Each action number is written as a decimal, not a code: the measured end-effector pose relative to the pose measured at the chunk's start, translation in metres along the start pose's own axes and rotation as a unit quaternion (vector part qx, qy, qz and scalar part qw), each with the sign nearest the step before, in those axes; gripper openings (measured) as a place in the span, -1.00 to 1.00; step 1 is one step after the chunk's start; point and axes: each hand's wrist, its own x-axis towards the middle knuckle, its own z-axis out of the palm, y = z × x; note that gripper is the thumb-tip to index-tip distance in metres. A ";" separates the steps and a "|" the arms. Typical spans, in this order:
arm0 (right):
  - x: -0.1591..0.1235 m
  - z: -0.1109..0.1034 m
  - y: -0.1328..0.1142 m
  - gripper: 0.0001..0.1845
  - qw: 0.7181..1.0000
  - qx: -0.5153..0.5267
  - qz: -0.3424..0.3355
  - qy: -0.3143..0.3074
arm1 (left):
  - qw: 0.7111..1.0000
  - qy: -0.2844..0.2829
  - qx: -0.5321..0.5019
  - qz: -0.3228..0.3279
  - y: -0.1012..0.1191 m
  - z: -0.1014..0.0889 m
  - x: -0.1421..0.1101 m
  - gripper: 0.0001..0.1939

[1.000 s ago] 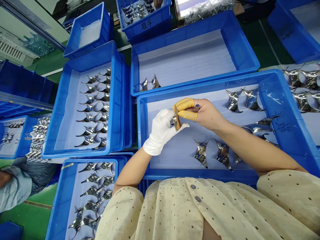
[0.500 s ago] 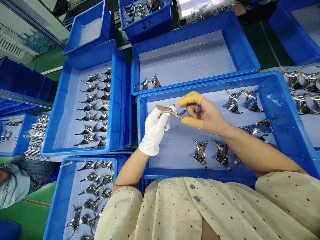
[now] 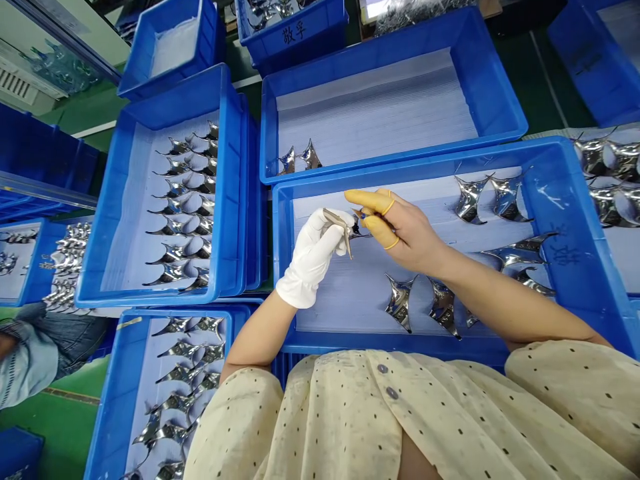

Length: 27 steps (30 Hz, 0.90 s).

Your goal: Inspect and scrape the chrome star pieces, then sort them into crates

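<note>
My left hand [image 3: 316,250], in a white glove, is closed around a curved, pointed metal piece [image 3: 340,227] with a dull tan side showing. My right hand [image 3: 395,223] wears yellow finger cots on thumb and forefinger. Its fingers are bent around a slim pen-like thing with a blue end [image 3: 363,215], mostly hidden, close against the metal piece. Both hands are above a blue tray [image 3: 345,343] lined with white sheet. In that tray lie shiny four-pointed metal pieces: one [image 3: 400,303] near the front, another [image 3: 470,199] towards the back right.
Behind is another blue tray [image 3: 390,160] holding two metal pieces at its left end. Blue trays with rows of similar pieces stand at left [image 3: 220,193] and lower left [image 3: 110,393]. A seated person's leg [image 3: 75,343] shows at far left. More pieces [image 3: 607,157] lie at right.
The metal piece has turned in my left hand, its near end now pointing downward. My right hand has moved slightly left, and its fingers have closed up around the pen-like thing.
</note>
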 end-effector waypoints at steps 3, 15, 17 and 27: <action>-0.001 0.001 -0.004 -0.62 0.997 0.043 0.057 -0.004 | 1.000 0.012 -0.016 -0.010 0.001 0.001 0.000 -0.51; 0.005 -0.001 -0.007 -0.75 1.000 -0.002 0.000 0.005 | 0.994 0.004 -0.065 -0.089 0.002 0.012 -0.002 -0.37; 0.005 0.000 -0.008 -0.73 1.000 0.005 0.003 0.002 | 0.994 -0.002 -0.062 -0.087 0.002 0.012 -0.001 -0.37; 0.006 0.000 -0.010 -0.77 1.000 0.023 -0.011 -0.002 | 0.997 -0.017 -0.046 -0.062 0.000 0.010 -0.002 -0.42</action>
